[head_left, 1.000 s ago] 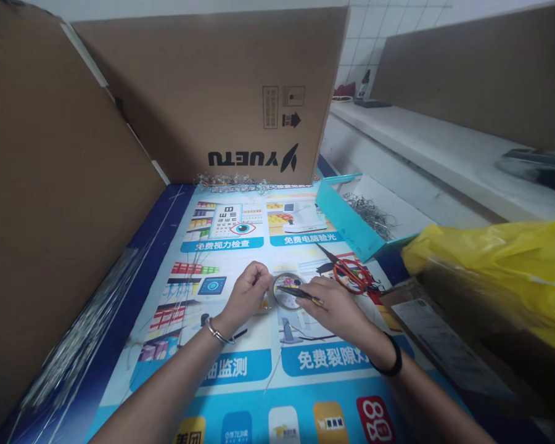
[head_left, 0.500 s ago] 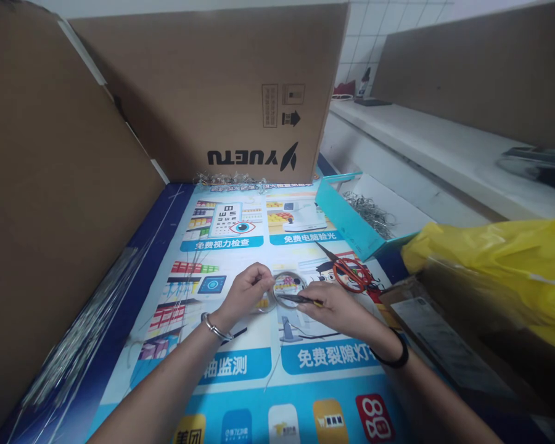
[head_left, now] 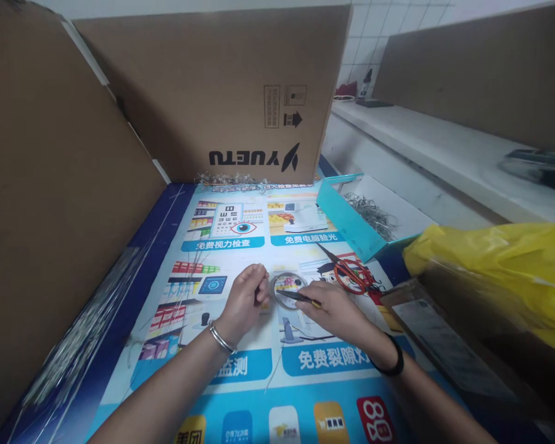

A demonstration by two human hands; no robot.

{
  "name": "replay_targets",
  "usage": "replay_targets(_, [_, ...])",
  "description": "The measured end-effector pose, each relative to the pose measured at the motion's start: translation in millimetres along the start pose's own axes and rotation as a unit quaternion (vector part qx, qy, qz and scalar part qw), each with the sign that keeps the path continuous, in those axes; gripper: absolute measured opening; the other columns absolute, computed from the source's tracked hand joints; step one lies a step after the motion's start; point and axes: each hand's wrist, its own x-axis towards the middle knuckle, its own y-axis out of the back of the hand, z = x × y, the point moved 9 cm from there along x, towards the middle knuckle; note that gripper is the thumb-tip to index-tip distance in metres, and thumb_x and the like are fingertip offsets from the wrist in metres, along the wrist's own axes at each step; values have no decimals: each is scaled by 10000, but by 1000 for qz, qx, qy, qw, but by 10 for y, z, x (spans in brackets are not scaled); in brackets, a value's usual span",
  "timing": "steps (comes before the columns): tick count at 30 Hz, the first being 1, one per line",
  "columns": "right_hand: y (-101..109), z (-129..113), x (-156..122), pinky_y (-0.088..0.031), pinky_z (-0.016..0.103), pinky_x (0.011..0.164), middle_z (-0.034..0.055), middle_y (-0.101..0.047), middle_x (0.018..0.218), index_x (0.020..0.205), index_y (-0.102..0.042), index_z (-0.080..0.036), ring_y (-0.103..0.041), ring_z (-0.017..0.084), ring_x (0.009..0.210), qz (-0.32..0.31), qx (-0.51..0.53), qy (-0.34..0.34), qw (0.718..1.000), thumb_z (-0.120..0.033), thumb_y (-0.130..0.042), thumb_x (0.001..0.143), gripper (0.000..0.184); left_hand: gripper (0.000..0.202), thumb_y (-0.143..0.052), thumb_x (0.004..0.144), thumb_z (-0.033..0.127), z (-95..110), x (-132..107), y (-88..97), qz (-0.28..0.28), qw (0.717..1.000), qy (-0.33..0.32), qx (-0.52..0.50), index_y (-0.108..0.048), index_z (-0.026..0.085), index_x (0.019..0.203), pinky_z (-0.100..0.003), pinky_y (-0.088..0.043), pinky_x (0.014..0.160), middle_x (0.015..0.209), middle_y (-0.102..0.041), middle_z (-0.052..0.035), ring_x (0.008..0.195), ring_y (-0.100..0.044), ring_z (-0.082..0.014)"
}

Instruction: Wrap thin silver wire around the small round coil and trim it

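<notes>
My right hand (head_left: 337, 310) is closed around a pair of slim, dark pliers (head_left: 290, 296) with a black-and-yellow handle. Their pointed tip reaches left across a round ring (head_left: 275, 290), perhaps a coil of wire, on the printed sheet. Just left of this ring, my left hand (head_left: 246, 302) is curled shut with its fingertips pressed together; whatever it pinches is too thin or hidden to make out. Beyond my right hand lie scissors (head_left: 349, 271) with orange-red handles, their blades pointing away to the left.
A turquoise box (head_left: 346, 216) of tangled wire pieces stands back right. Cardboard panels (head_left: 189, 92) wall the back and left. Thin wire lengths (head_left: 87, 320) lie along the left edge. A yellow bag (head_left: 499, 265) and a brown carton (head_left: 444, 333) crowd the right.
My left hand has drawn slightly left from the ring and rolled, so its curled fingers show. The pliers' tip has tilted a little upward; the right hand stays nearly in place.
</notes>
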Motion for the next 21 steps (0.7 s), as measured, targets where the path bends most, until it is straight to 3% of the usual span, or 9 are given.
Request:
replay_targets(4, [-24, 11, -8, -403, 279, 706, 55, -683, 842, 890, -681, -189, -603, 187, 797, 0, 3, 21, 1000, -307, -549, 873, 178, 308, -648, 815, 414, 44, -4, -14, -8, 1000, 3, -17, -513, 153, 721, -161, -178, 393, 505, -377, 89, 385, -233, -14])
replay_targets(11, [10, 71, -15, -430, 296, 729, 70, -672, 857, 928, -686, -188, -598, 195, 821, 19, 3, 38, 999, -341, -533, 875, 223, 292, -640, 824, 399, 144, 1, -6, -14, 999, -17, 37, -518, 158, 714, -170, -192, 410, 503, -379, 80, 403, -268, -25])
replay_targets(21, [-48, 58, -27, -399, 296, 748, 58, -664, 867, 923, -679, -199, -590, 191, 839, 12, -5, 48, 999, -362, -562, 873, 208, 321, -649, 800, 434, 68, 18, -50, -54, 992, 13, 114, -534, 152, 699, -174, -177, 410, 476, -379, 78, 406, -249, -30])
